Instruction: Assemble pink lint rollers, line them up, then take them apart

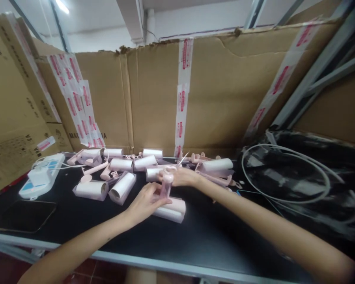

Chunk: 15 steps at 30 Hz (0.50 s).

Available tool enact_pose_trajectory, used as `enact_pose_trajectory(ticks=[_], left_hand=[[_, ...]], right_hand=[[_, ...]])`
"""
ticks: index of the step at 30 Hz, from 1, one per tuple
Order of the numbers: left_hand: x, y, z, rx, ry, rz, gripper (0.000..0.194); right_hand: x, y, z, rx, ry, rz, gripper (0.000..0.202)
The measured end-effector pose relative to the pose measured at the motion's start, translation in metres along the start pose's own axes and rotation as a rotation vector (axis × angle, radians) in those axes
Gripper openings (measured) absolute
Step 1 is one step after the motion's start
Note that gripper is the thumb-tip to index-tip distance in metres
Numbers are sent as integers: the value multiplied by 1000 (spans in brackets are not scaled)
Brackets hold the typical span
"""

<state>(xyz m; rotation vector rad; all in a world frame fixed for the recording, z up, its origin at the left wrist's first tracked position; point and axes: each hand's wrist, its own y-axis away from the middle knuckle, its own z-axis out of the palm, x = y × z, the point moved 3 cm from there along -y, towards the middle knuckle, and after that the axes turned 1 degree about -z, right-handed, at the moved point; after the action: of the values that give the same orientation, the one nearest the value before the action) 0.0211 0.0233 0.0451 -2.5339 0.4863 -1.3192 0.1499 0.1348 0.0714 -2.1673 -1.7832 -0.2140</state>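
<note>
My left hand (pixel 146 203) is closed around a pale pink, partly see-through part (pixel 166 184) with a rounded top, held upright. Just under and beside that hand, a white roll (pixel 176 206) lies in a translucent tray on the black tabletop. Behind the pink part, my right hand (pixel 180 176) reaches leftward. Its fingertips are close to another white roll (pixel 152 173); the pink part hides some of the fingers, so contact and grip cannot be made out.
More white rolls (pixel 123 186) and pink arm-like pieces (pixel 95 169) lie along the back. At left are a power strip (pixel 51 173) with a white plug and a dark phone (pixel 22 215). A coiled white cable (pixel 286 146) rests on black plastic at right. Cardboard (pixel 154 94) walls the back.
</note>
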Motion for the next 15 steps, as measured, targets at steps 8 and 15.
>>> enact_pose_trajectory(ticks=[8, 15], left_hand=[[-30, 11, -22, -116, 152, 111, 83], [-51, 7, 4, -143, 220, -45, 81]], right_hand=[[-22, 57, -76, 17, -388, 430, 57], [-63, 34, -45, 304, -651, 581, 25]])
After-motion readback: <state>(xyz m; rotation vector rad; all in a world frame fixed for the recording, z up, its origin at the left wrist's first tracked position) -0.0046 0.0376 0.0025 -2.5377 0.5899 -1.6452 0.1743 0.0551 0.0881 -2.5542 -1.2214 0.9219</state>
